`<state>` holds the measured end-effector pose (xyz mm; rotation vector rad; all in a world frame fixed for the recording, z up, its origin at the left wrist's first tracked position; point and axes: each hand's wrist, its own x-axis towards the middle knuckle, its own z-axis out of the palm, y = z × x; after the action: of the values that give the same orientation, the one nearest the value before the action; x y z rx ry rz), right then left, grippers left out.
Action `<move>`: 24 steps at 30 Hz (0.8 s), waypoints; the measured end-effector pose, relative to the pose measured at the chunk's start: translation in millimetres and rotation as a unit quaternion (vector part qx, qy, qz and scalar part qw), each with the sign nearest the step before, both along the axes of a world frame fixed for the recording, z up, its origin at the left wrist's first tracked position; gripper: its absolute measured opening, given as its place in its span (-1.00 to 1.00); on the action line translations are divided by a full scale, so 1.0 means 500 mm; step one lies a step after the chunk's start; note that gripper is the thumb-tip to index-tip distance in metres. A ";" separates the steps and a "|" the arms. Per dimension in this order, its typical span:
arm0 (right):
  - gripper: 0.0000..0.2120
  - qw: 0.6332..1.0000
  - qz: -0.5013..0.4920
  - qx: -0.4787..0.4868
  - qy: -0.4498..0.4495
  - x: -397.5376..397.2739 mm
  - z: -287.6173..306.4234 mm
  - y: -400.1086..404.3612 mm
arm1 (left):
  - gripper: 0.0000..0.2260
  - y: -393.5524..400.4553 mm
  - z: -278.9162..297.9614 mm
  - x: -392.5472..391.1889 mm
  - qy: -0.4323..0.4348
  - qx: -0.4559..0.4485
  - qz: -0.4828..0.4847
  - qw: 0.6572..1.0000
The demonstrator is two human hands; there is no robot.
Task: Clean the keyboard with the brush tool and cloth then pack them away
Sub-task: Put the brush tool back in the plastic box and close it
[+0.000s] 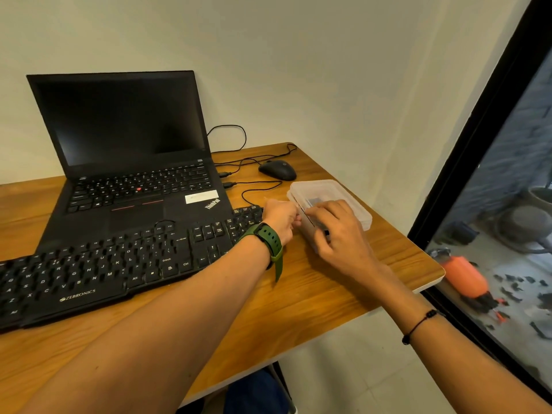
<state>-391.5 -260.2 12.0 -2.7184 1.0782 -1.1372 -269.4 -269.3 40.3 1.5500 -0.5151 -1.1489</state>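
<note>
Head view of a wooden tabletop (298, 309) set against a pale wall. A black external keyboard (98, 273) lies along the near left part of the tabletop, its right end beside a clear plastic box (343, 192) that sits near the right edge. Both hands meet at the box. The left hand (280, 219), with a green watch strap (270, 243) on its wrist, has its fingers curled against the near left edge of the box; whether they grip the box or its lid cannot be told. The right hand (337, 231), a thin black cord bracelet (421, 324) on its wrist, rests on top of the box with fingers bent over the lid; a small dark object shows under the fingers, too hidden to identify. Brush tool and cloth cannot be made out; something bluish shows through the box wall. Behind the keyboard stands an open black laptop (125, 144) with a dark screen; a black mouse (277, 169) and its cable lie behind the box.
</note>
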 end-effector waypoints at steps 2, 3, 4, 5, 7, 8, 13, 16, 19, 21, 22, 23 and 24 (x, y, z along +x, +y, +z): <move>-0.76 0.998 -0.026 0.019 -0.061 0.006 0.000 0.001 | -0.81 -0.002 0.000 0.000 -0.014 0.007 -0.003 1.000; -0.78 0.996 -0.031 0.024 -0.080 0.007 0.000 0.001 | -0.83 -0.002 0.002 0.000 -0.018 0.012 -0.005 1.000; -0.79 0.995 -0.030 0.025 -0.088 0.009 -0.001 0.002 | -0.84 -0.003 0.002 0.000 -0.021 0.016 -0.007 1.000; -0.81 0.995 -0.027 0.025 -0.090 0.009 -0.002 0.001 | -0.83 -0.004 0.003 0.000 -0.024 0.016 -0.009 1.000; -0.83 0.996 -0.020 0.024 -0.088 0.009 -0.004 0.001 | -0.83 -0.007 0.001 0.002 -0.026 0.013 -0.010 1.000; -0.82 0.996 -0.015 0.020 -0.086 0.009 -0.003 0.001 | -0.83 -0.007 0.000 0.002 -0.025 0.013 -0.011 1.000; -0.87 0.998 -0.008 -0.019 -0.054 0.012 -0.006 0.005 | -0.78 -0.013 -0.009 0.006 -0.012 0.003 -0.004 1.000; -0.87 0.999 -0.001 -0.024 -0.048 0.013 -0.007 0.008 | -0.81 -0.013 -0.010 0.005 0.007 0.002 0.001 1.000; -0.87 0.998 0.020 -0.027 -0.050 0.018 0.000 0.009 | -0.88 -0.013 -0.010 0.004 0.014 -0.002 0.006 1.000; -0.87 0.998 0.021 -0.029 -0.059 0.018 0.005 0.007 | -0.93 -0.012 -0.011 0.002 0.013 -0.005 0.000 1.000; -0.86 0.997 0.009 -0.030 -0.068 0.015 0.009 0.004 | -0.93 -0.011 -0.010 0.002 0.010 -0.004 -0.006 1.000; -0.83 0.996 -0.014 -0.031 -0.078 0.010 0.015 -0.001 | -0.93 -0.010 -0.008 0.000 0.008 -0.001 -0.015 1.000; -0.81 0.994 -0.049 -0.026 -0.090 0.004 0.022 -0.008 | -0.93 -0.007 -0.005 -0.001 0.003 0.001 -0.026 1.000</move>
<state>-389.5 -264.5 22.8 -2.5636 1.1818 -1.4121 -269.9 -273.0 37.6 1.5429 -0.5523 -1.1935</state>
